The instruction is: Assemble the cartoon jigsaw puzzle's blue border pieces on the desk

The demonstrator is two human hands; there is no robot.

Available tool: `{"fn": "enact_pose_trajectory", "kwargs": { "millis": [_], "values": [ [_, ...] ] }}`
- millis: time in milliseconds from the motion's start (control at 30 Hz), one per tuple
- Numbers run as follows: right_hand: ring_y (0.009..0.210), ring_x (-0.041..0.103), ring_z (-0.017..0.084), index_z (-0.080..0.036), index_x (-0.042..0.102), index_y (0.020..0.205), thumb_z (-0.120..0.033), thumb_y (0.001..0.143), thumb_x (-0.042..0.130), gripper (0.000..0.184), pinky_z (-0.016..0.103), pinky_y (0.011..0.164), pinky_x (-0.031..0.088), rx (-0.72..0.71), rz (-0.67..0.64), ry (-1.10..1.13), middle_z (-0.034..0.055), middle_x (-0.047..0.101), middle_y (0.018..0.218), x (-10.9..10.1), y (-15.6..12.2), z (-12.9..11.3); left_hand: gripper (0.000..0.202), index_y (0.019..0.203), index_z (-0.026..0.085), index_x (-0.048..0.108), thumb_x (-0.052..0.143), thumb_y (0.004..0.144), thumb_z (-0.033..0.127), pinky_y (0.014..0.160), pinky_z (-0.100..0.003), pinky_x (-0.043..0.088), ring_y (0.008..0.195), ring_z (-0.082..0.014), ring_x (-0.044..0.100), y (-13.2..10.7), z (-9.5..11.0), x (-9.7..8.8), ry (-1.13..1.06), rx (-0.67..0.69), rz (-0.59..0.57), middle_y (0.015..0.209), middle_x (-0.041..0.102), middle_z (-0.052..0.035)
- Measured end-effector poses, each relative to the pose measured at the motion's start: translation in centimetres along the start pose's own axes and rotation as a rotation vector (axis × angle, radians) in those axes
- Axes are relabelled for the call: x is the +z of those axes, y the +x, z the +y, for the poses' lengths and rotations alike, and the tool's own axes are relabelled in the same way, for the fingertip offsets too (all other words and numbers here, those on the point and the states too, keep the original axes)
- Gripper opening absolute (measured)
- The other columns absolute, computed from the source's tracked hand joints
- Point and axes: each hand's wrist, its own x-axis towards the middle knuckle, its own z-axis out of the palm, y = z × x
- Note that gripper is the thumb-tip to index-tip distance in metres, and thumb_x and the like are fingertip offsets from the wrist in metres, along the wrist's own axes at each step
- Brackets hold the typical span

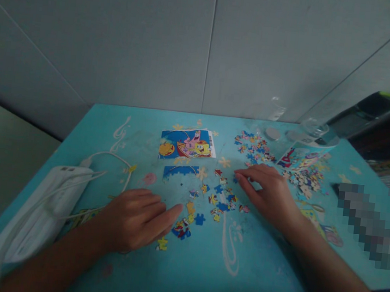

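Observation:
My left hand [135, 218] lies palm-down on the turquoise table [259, 264], fingers stretched toward a small cluster of loose puzzle pieces [182, 228]. My right hand [269, 191] rests flat on the table too, fingertips touching several scattered pieces [222, 200] in the middle. A joined strip of blue pieces [181, 170] lies just beyond, below a colourful cartoon reference picture [186, 143]. Neither hand grips anything.
A white power strip [45, 204] with cables sits at the left edge. More loose pieces [254, 147] lie far right of the picture, beside a tipped printed puzzle tub [301, 157] with spilled pieces [305, 178]. A clear bottle [275, 110] stands by the wall.

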Motion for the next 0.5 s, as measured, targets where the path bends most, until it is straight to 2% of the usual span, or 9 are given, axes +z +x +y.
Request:
{"fn": "enact_pose_trajectory", "kwargs": {
  "millis": [133, 233, 367, 500],
  "values": [
    [0.08, 0.064, 0.021, -0.02, 0.073, 0.101, -0.027, 0.099, 0.054, 0.02, 0.038, 0.08, 0.046, 0.004, 0.035, 0.019, 0.0061, 0.072, 0.087, -0.2, -0.1, -0.7, 0.02, 0.112, 0.011, 0.063, 0.061, 0.093, 0.017, 0.056, -0.031, 0.051, 0.059, -0.0148, 0.06, 0.2, 0.0, -0.1, -0.008, -0.005, 0.002, 0.067, 0.065, 0.0004],
    [0.081, 0.061, 0.02, -0.019, 0.071, 0.104, -0.024, 0.098, 0.056, 0.017, 0.037, 0.081, 0.045, -0.063, 0.017, 0.072, 0.0054, 0.071, 0.087, 0.1, -0.6, -1.7, 0.02, 0.112, 0.011, 0.063, 0.059, 0.093, 0.016, 0.056, -0.031, 0.051, 0.06, -0.015, 0.061, 0.2, 0.1, -0.1, -0.018, -0.011, 0.01, 0.07, 0.066, -0.0005],
    [0.077, 0.057, 0.018, -0.017, 0.069, 0.106, -0.022, 0.097, 0.058, 0.015, 0.035, 0.073, 0.042, -0.307, -0.053, 0.107, 0.0042, 0.068, 0.082, 1.1, -1.2, -3.4, 0.022, 0.115, 0.011, 0.064, 0.06, 0.093, 0.016, 0.056, -0.032, 0.05, 0.06, -0.0154, 0.06, 0.0, 0.3, 0.1, -0.029, -0.002, -0.001, 0.071, 0.065, -0.0007],
    [0.067, 0.052, 0.016, -0.016, 0.07, 0.097, -0.017, 0.096, 0.06, 0.01, 0.035, 0.064, 0.035, -0.623, -0.071, -0.045, -0.0004, 0.06, 0.068, 1.6, -1.6, -4.9, 0.021, 0.113, 0.011, 0.064, 0.059, 0.093, 0.015, 0.057, -0.033, 0.049, 0.06, -0.0154, 0.059, 0.0, 0.4, 0.3, -0.043, -0.01, -0.008, 0.07, 0.063, -0.0005]
  ]
}}
